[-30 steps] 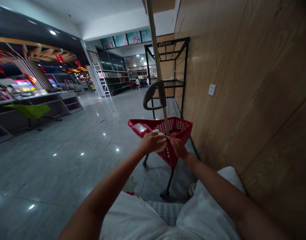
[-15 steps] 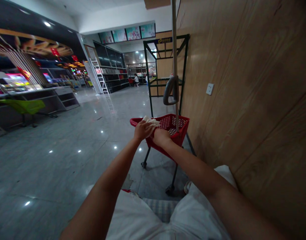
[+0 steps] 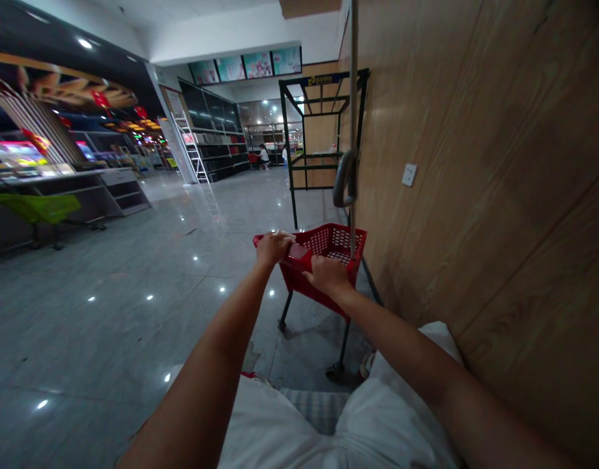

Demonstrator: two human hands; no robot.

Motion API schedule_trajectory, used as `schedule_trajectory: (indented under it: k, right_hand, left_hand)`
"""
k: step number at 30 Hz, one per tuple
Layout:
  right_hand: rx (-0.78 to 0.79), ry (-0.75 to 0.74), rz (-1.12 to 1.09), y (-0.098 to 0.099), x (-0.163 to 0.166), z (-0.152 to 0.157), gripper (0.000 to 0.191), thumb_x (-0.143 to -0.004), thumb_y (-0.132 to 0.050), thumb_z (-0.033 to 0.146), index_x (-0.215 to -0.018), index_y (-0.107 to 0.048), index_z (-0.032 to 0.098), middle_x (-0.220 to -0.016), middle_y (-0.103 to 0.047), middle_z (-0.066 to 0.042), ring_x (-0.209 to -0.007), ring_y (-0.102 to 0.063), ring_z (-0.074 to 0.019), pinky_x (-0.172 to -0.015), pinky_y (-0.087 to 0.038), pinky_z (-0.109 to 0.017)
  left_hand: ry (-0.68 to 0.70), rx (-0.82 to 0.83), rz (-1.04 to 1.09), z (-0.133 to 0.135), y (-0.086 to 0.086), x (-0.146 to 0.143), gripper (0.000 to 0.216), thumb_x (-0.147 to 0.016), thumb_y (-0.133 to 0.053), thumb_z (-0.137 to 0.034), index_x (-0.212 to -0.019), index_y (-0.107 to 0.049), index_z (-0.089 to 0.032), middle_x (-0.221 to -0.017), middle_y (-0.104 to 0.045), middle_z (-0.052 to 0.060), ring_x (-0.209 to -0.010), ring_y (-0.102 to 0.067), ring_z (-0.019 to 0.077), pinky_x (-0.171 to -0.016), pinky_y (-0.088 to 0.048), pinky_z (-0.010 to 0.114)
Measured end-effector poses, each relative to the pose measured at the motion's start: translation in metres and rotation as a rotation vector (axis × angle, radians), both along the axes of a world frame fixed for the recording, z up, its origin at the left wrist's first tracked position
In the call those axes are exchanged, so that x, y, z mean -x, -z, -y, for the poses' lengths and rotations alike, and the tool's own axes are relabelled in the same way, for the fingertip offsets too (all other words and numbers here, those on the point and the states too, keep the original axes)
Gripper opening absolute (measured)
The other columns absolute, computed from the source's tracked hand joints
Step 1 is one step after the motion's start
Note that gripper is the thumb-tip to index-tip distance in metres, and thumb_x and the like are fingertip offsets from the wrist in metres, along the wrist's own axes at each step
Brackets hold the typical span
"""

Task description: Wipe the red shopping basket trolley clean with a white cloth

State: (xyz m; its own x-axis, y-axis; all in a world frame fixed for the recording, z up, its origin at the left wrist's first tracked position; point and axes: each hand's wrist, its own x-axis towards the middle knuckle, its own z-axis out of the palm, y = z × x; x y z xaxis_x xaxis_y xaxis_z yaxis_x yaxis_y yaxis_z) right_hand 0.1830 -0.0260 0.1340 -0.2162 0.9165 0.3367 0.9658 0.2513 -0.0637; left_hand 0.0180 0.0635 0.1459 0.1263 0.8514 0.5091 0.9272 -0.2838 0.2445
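A red plastic shopping cart with perforated basket walls stands on wheeled legs in front of me. My left hand is closed over the left part of its near handle bar, pressing a white cloth onto it. Only a bit of the cloth shows past the fingers. On the right part of the same bar, my right hand is wrapped around the red edge. A tall pole with a grey loop grip rises from the right side of the basket.
A wood-panelled wall with a socket runs close along the right. Behind the cart stands a dark metal frame. A green cart is by a counter at left; a stepladder and people are farther back.
My left hand has slid a little left with the cloth, baring the handle bar between my hands. My right hand has shifted right. The pole has tilted slightly to the right.
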Motion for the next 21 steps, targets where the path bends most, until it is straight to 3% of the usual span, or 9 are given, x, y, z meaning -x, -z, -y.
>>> schedule_trajectory:
  k: [3,7,11,16,21]
  right_hand:
    - [-0.018,-0.001,0.02,0.001,-0.007,0.003,0.041,-0.083,-0.054,0.049,-0.1,-0.058,0.012,-0.092,-0.067,-0.017,-0.086,-0.066,-0.027,-0.072,-0.051,-0.034]
    - [-0.006,-0.002,0.037,0.001,-0.011,-0.002,0.031,-0.087,-0.05,0.041,-0.1,-0.057,0.013,-0.093,-0.068,-0.016,-0.086,-0.066,-0.0263,-0.072,-0.05,-0.034]
    - [0.002,-0.007,0.062,0.0,-0.018,-0.008,0.035,-0.086,-0.05,0.045,-0.102,-0.057,0.014,-0.095,-0.067,-0.015,-0.086,-0.066,-0.0261,-0.073,-0.05,-0.033]
    - [-0.012,-0.031,0.119,0.002,-0.028,-0.006,0.045,-0.085,-0.05,0.054,-0.104,-0.056,0.014,-0.098,-0.066,-0.016,-0.087,-0.065,-0.0264,-0.073,-0.049,-0.035]
    - [-0.007,-0.026,0.093,0.003,-0.027,-0.006,0.042,-0.085,-0.049,0.05,-0.104,-0.057,0.014,-0.098,-0.066,-0.017,-0.087,-0.065,-0.0274,-0.073,-0.049,-0.036]
  left_hand:
    - [-0.062,-0.083,0.023,0.012,0.01,-0.004,0.034,-0.089,-0.045,-0.041,-0.106,-0.068,-0.022,-0.108,-0.065,0.009,-0.098,-0.059,0.0228,-0.087,-0.045,0.034]
    - [0.056,-0.197,0.021,0.035,0.023,-0.037,0.034,-0.091,-0.042,-0.04,-0.11,-0.066,-0.023,-0.117,-0.062,0.009,-0.101,-0.058,0.0223,-0.091,-0.043,0.035]
    - [0.128,-0.11,-0.068,0.027,0.012,-0.035,0.033,-0.091,-0.042,-0.041,-0.108,-0.066,-0.026,-0.109,-0.064,0.007,-0.093,-0.06,0.0202,-0.084,-0.045,0.032]
    - [-0.055,0.018,-0.113,0.01,-0.002,-0.003,0.037,-0.092,-0.038,-0.04,-0.101,-0.069,-0.023,-0.093,-0.068,0.008,-0.083,-0.063,0.0221,-0.074,-0.046,0.032]
    - [-0.027,-0.127,-0.04,0.036,0.017,-0.034,0.038,-0.093,-0.036,-0.041,-0.104,-0.067,-0.022,-0.103,-0.066,0.009,-0.089,-0.061,0.0223,-0.079,-0.045,0.033]
